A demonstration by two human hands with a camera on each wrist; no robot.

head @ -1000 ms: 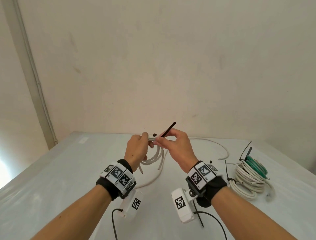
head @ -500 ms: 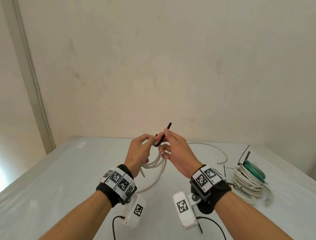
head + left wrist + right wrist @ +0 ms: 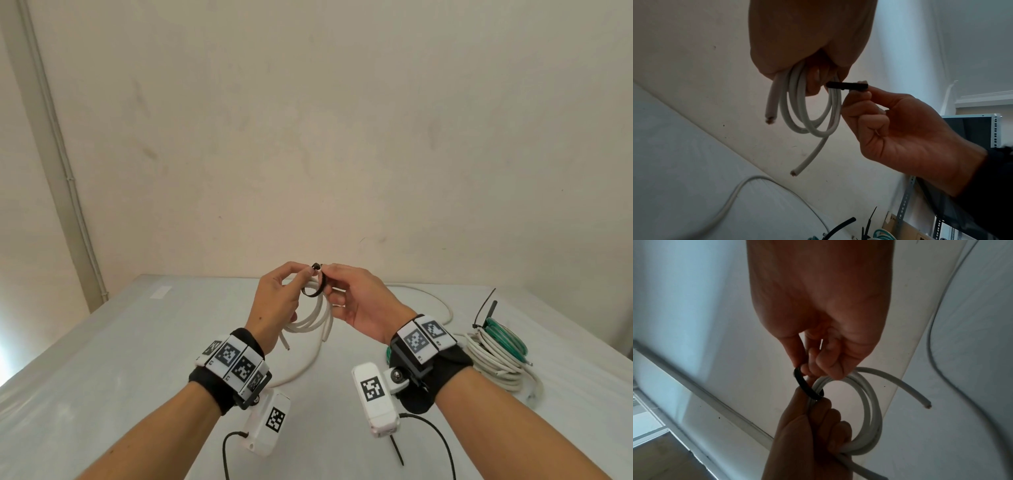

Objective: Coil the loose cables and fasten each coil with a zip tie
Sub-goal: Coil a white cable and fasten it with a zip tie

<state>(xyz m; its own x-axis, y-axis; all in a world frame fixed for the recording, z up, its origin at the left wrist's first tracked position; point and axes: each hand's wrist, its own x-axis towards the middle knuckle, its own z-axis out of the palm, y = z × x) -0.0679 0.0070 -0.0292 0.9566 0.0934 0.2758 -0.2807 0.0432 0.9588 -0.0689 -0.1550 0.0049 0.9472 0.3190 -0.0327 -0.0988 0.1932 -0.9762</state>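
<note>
Both forearms bare, no sleeves. Left wrist band [image 3: 228, 377]: black fabric cuff with a row of white tiles printed with black square-code markers. Right wrist band [image 3: 424, 346]: same build, black cuff flaring wider under the wrist. Each carries a white camera pod on a bracket, one marker per pod: left pod [image 3: 267, 425], right pod [image 3: 375, 394]. Silver screw at the right bracket [image 3: 397, 374]. Thin black cable exits each pod.

Head view was evenly lit and sharp, with a blown-out glare patch at the lower left edge and lines bowing near the borders. Both wrist views were dim and grainy, hands backlit into dark shapes against the pale wall [image 3: 694, 48], soft blur throughout.
</note>
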